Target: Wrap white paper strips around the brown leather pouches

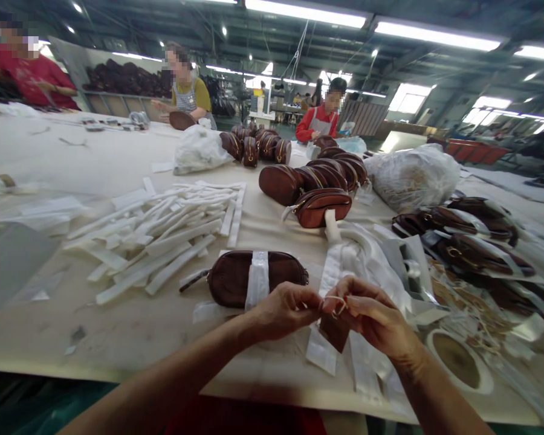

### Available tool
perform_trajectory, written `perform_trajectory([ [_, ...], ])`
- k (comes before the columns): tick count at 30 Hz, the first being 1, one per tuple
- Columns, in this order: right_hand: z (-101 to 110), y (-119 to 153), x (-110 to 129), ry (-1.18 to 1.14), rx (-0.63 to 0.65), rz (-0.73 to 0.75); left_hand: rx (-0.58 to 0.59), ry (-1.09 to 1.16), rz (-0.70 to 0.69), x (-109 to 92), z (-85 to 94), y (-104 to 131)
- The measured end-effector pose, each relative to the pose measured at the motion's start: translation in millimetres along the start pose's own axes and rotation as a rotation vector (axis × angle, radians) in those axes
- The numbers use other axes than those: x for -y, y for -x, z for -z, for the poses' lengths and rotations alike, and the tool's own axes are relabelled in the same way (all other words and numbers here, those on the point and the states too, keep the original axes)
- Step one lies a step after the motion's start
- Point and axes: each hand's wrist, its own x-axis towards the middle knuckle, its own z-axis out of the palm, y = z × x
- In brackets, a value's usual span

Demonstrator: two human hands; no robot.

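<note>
— What's held?
— Left hand (284, 309) and right hand (379, 317) pinch a thin cord (340, 304) between closed fingertips, a brown tag (333, 332) just below, over the worktop (131, 326).
— How will it handle?
— Light, limp cord; stiffer tag, probably. Grip the cord's ends.
— Obstacles?
— White strips (321, 356) crowd beneath; a wrapped bag (229, 279) lies left, a white roll (485, 380) right.
</note>
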Motion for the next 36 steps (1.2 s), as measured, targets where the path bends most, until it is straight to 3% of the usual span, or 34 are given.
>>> perform_trajectory([
  [5, 2.4, -2.0, -2.0, 0.007, -0.041, 0.019, -0.047, 0.019, 0.022, 5.4, -1.0, -4.3],
  [10, 11.0, -0.4, -9.9, 0.143, -0.121, 0.061, -0.205, -0.347, -0.081, 1.9, 9.7, -7.2],
  [14, 17.7, -1.4, -22.3, 0.325, -0.180, 0.143, -0.243, -0.559, -0.176, -3.5, 16.9, -9.5],
  [22, 12.0, -6.4, -38.5, 0.405, -0.199, 0.253, -0.244, -0.620, -0.186, -19.9, 21.3, -7.9],
  [30, 15.4, -8.5, -51.3, 1.111, -0.259, 0.507, -0.198, -0.737, -0.186, -18.8, 14.2, 3.2],
  [36, 18.1, -4.6, -56.8, 1.140, -0.252, 0.529, -0.209, -0.716, -0.169, -16.8, 15.2, 7.5],
])
